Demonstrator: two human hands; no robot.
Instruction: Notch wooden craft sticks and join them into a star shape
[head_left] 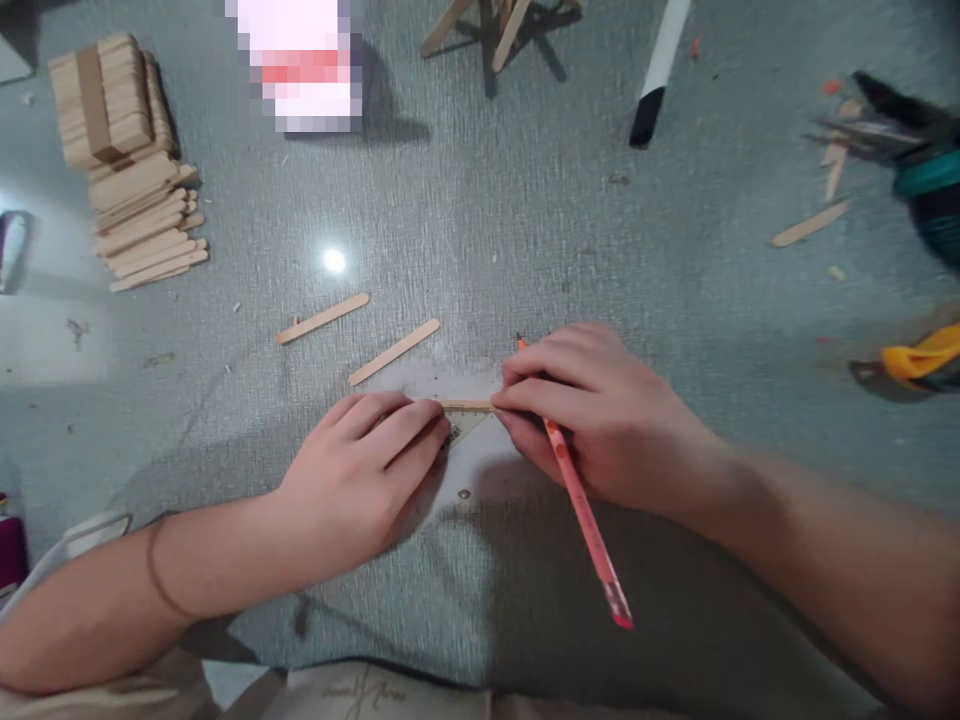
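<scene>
My left hand (367, 465) lies with its fingers pressed down on a clear ruler (465, 430) and on a wooden craft stick (466, 406) that rests along the ruler's top edge. My right hand (592, 410) holds a red pencil (581, 500), its tip pointing away from me near the stick's right end, while its fingers pinch that end of the stick. Two loose craft sticks (322, 318) (394, 352) lie just beyond my hands.
A banded stack of craft sticks (127, 150) sits at the far left. A stick structure (487, 25) stands at the top centre, a black-and-white marker (658, 75) beside it. Pliers with teal handles (900, 145), stick offcuts (810, 223) and a yellow tool (922, 358) lie right.
</scene>
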